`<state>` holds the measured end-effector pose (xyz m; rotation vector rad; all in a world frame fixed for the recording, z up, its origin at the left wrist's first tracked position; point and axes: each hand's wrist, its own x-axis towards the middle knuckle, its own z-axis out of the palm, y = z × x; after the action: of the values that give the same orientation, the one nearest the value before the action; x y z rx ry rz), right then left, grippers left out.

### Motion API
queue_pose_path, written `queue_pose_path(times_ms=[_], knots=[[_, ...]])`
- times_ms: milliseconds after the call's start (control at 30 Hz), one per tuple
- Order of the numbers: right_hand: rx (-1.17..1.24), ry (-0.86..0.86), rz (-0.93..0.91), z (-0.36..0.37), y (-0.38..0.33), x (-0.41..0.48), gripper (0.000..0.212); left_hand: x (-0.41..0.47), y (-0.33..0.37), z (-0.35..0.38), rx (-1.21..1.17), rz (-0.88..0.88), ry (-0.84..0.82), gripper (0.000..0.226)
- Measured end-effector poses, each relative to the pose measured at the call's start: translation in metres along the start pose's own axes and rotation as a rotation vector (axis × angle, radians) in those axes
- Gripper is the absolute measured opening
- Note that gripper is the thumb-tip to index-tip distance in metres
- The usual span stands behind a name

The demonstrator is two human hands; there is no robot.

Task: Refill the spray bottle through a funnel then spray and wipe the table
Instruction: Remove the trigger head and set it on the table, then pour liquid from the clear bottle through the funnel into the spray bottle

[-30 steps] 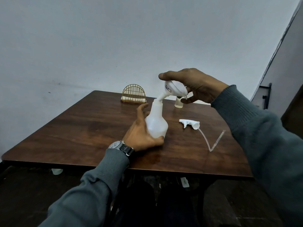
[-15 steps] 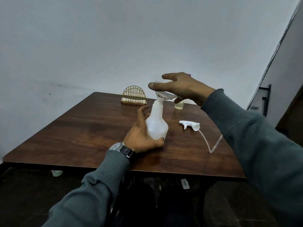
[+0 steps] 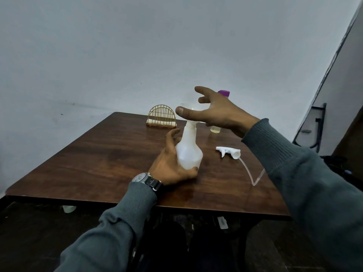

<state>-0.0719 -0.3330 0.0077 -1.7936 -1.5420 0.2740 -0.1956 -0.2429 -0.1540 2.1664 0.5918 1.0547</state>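
White plastic spray bottle (image 3: 189,154) stands upright on the bench (image 3: 110,154), the left hand (image 3: 169,165) curled round its base. A funnel (image 3: 192,121) sits in its neck; the right hand (image 3: 218,112) hovers just over it, fingers spread wide. The lettering on the watch strap (image 3: 152,182) is too small to read.

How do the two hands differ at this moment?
The left hand grips the spray bottle standing on the table; the right hand is raised, fingers spread by the funnel, gripping nothing. The left wrist wears a watch; the right shows none. Both come from grey sleeves.
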Motion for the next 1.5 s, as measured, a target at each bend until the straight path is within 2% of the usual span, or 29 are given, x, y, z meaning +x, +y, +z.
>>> queue_pose_path(times_ms=[267,533,667,767,900,1167,1333,1500], knots=[[0.089,0.06,-0.034,-0.003,0.011,-0.001,0.09,-0.001,-0.003,0.0,0.01,0.018,-0.006,0.119],[0.135,0.142,-0.031,-0.014,0.022,0.003,0.097,-0.001,0.002,-0.003,-0.01,0.011,-0.013,0.126],[0.184,0.273,0.017,-0.045,0.041,0.022,0.085,0.003,0.007,-0.014,-0.271,-0.07,0.092,0.09],[0.146,0.342,0.083,-0.071,0.066,0.047,0.073,0.018,0.003,-0.031,-0.288,-0.141,0.195,0.07],[-0.011,0.301,0.188,-0.093,0.104,0.086,0.079,0.044,-0.013,-0.048,-0.148,-0.108,0.199,0.051],[-0.425,0.157,0.212,-0.099,0.152,0.182,0.078,0.083,-0.052,-0.044,-0.056,-0.093,0.157,0.066],[-0.527,0.113,0.251,-0.093,0.177,0.24,0.086,0.092,-0.075,-0.034,-0.004,-0.107,0.147,0.066],[-0.488,0.064,0.254,-0.086,0.192,0.275,0.089,0.093,-0.084,-0.034,0.1,-0.074,0.124,0.069]])
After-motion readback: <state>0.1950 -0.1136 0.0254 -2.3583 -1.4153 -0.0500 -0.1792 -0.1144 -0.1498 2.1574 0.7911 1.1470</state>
